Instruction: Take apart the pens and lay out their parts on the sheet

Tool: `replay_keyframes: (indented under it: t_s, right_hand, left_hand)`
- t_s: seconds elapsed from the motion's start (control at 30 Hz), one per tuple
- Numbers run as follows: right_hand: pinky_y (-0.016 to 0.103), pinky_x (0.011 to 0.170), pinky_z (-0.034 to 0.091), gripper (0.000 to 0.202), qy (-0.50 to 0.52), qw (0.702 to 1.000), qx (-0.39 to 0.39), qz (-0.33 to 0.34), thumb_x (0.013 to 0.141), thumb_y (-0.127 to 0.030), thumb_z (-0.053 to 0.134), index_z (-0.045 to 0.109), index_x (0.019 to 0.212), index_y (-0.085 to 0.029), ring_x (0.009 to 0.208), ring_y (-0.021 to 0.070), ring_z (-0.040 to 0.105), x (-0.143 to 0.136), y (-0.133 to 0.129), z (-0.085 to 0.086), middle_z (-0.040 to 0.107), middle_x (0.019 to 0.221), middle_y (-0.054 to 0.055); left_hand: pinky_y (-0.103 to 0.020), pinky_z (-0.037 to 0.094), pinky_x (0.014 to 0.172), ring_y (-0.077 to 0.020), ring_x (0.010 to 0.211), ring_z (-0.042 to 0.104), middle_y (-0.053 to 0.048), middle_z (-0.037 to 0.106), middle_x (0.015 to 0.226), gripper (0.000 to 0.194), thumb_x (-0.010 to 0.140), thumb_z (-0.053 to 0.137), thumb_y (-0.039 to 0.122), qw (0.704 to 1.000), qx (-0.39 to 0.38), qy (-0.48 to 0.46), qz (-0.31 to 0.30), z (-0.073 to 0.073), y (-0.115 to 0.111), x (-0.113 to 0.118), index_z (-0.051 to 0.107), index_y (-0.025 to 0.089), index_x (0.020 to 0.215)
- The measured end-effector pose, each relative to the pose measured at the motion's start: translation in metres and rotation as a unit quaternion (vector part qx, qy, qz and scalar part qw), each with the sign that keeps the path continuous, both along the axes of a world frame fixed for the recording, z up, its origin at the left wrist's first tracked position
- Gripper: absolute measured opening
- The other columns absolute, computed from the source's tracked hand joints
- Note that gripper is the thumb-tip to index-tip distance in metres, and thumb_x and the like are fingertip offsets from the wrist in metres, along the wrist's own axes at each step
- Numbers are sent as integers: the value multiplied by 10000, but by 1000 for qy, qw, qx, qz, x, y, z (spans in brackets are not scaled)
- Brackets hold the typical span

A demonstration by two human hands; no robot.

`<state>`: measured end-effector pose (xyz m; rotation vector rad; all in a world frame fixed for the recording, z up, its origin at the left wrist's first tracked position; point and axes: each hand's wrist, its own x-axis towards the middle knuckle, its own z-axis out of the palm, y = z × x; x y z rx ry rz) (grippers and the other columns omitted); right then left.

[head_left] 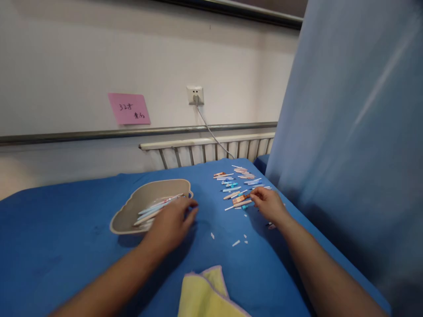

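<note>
My right hand (269,203) is closed in a pinch at the end of an orange-brown pen-like piece (239,199), low over the blue-covered table. Around it lie short groups of pens and pen parts, among them pale pink ones (243,171) and light blue ones (231,189). My left hand (175,218) hovers at the right rim of a beige basin (124,222); its thumb stands apart from the fingers, and I see nothing between them. In the basin, several slim pens (148,215) rest on what looks like clear plastic, partly hidden by that hand.
Small white scraps (235,243) are scattered on the blue cover (66,246). A folded yellow cloth (205,295) lies at the near edge. Behind are a metal railing (205,152), a plugged-in cord (211,132) and a pink note (129,108). A blue curtain (346,110) hangs at the right.
</note>
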<state>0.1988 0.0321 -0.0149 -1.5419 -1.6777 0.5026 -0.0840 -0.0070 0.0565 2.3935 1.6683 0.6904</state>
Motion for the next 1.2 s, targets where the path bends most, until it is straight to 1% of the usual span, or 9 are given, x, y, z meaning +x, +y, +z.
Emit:
replay_keyframes:
  t_s: [0.07,0.17,0.23,0.33,0.5,0.77,0.93,1.07,1.2]
  right_hand:
    - [257,632,419,217,-71,997,7,15,821,-314,459,644,860,-209,727,164,598,0,1,-3,669,776,13]
    - [265,740,416,231,-126,991,7,41,831,-237,460,649,963,-218,859,171,599,0,3,-6,676,925,32]
    - [266,781,410,243,-141,988,2,54,824,-200,477,652,992,-221,902,174,594,-1,6,-8,667,979,40]
    - [270,837,391,260,-164,984,-6,74,817,-163,490,646,1018,-217,961,181,576,-4,9,-13,654,1028,51]
    - [279,883,366,278,-188,978,-23,89,797,-115,497,620,1033,-197,1027,190,544,-10,10,-18,632,1072,68]
    - [263,863,360,289,-215,972,-36,91,783,-92,485,576,1037,-197,1004,180,534,-12,9,-19,581,1088,68]
    - [265,855,351,271,-241,965,-46,89,774,-109,495,571,1019,-195,970,185,528,-13,6,-17,551,1034,69]
    - [258,838,348,262,-232,968,-38,91,748,-104,519,540,995,-187,994,184,516,-14,2,-15,535,1059,67]
    - [267,822,351,222,-228,968,-51,89,749,-123,549,528,961,-185,978,189,525,-15,0,-13,565,1027,67]
  left_hand:
    - [-293,407,734,-207,800,579,-59,658,875,230,794,491,325,998,-32,-44,-42,-18,-13,26,652,211,910]
    - [-292,412,740,-202,813,574,-62,650,868,194,801,483,271,992,-57,-62,-92,-46,-13,50,643,212,894]
    - [-292,414,743,-199,812,572,-63,648,877,196,807,470,255,991,-57,-75,-95,-60,-6,56,638,212,900]
    - [-289,420,731,-198,795,577,-62,652,853,196,812,460,263,989,-52,-106,-84,-72,5,55,642,206,858]
    - [-278,422,707,-185,757,578,-37,652,798,198,817,455,277,978,-66,-176,-93,-78,8,47,640,207,821]
    - [-230,415,598,-137,629,524,8,598,676,197,776,522,337,942,-162,-288,-61,-88,17,40,630,172,782]
    - [-224,401,582,-132,624,499,10,569,657,193,765,537,336,934,-176,-302,-66,-90,19,41,627,166,768]
    - [-234,411,611,-140,648,514,0,583,678,194,763,537,331,934,-175,-301,-75,-90,18,42,631,161,766]
    - [-235,413,606,-144,647,519,-4,587,675,198,758,541,337,934,-181,-298,-82,-89,17,42,634,162,759]
